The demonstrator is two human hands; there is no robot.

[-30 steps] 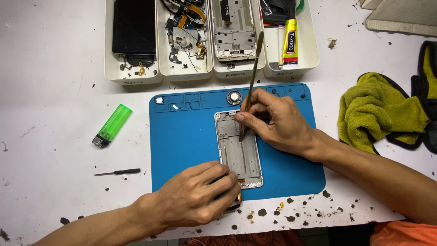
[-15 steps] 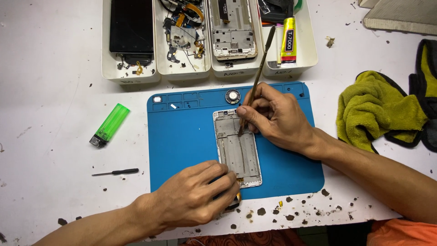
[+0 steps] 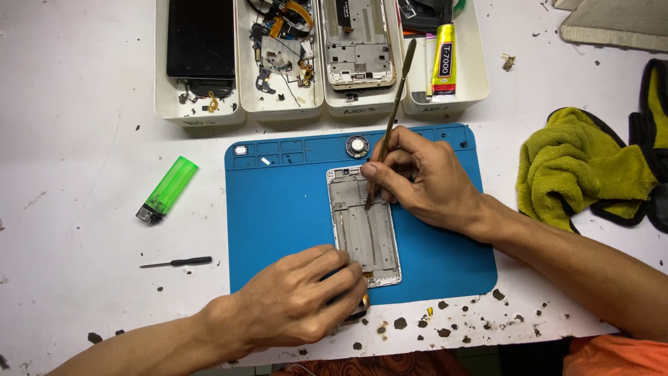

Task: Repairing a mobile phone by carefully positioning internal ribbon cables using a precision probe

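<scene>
Right hand [image 3: 428, 181] grips metal spudger [image 3: 390, 118] on phone frame [image 3: 365, 233]; left hand [image 3: 299, 299] pins frame's lower end. Yellow glue tube [image 3: 444, 61] with black label stands in rightmost white tray [image 3: 480, 83].

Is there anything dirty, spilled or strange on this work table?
Yes. Dark crumbs lie scattered on the white table along the near edge of the blue mat. More specks dot the top right corner.
</scene>
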